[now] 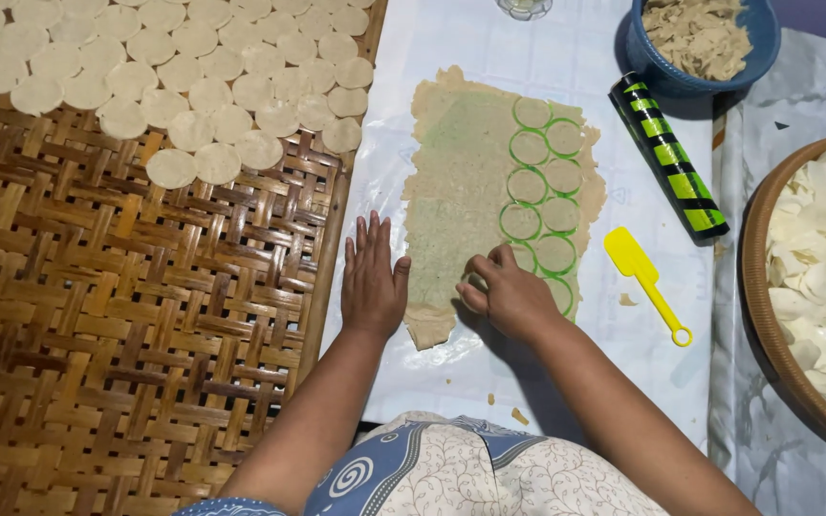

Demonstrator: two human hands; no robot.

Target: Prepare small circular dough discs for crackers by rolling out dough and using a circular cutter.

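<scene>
Dough work at the bench: my left hand lies flat and wide, fingers straight, on the white plastic sheet just beside the left edge of a rolled-out sheet of dough, holding nothing. My right hand is curled, fingertips pinched down at the near end of the dough; whether it grips a cutter I cannot tell. The dough sheet lies lengthwise in front of me, pale with a greenish tint showing through, and its right half is stamped with two columns of cut rounds, each ringed in bright green.

A yellow plastic scraper lies on the plastic to the right of the dough, apart from it. Beyond that rests a rolling pin wrapped in green and black stripes, tilted on the sheet. A blue bowl of dough scraps stands at the far right, and a brown basket of thin white chips sits at the right edge. To my left, a woven bamboo tray carries rows of cut dough discs across its far part.
</scene>
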